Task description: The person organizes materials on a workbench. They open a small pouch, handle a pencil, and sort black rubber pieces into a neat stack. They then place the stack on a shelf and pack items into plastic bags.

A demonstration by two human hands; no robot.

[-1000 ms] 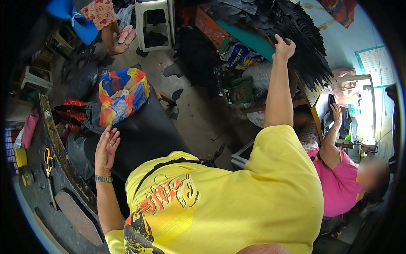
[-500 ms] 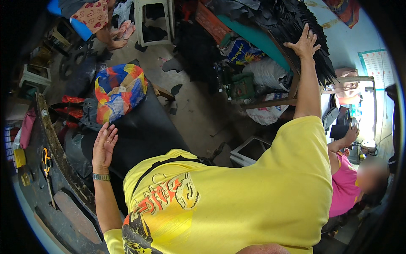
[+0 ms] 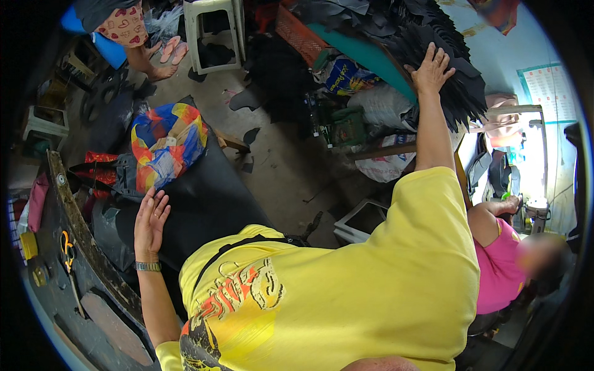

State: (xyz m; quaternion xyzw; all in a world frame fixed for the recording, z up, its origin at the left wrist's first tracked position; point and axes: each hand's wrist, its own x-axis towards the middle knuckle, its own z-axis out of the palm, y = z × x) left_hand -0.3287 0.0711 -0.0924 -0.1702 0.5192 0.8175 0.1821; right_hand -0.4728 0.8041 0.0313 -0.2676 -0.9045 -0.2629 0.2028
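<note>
The right hand [image 3: 431, 67] lies flat and open, fingers spread, on the black stack [image 3: 445, 43], gripping nothing. Pressing evenly would likely keep the pieces from sliding. The left hand [image 3: 150, 216], open too, rests on the black sheet [image 3: 204, 198] beside the colourful bag [image 3: 167, 145].

right hand [image 3: 431, 69] on black pieces [image 3: 461, 93]

Pale wall chart [image 3: 549, 91], upper right

Single head-worn fisheye view, steeply downward over the wearer's yellow shirt [image 3: 346, 297], workshop floor [image 3: 278, 161] beyond.
</note>
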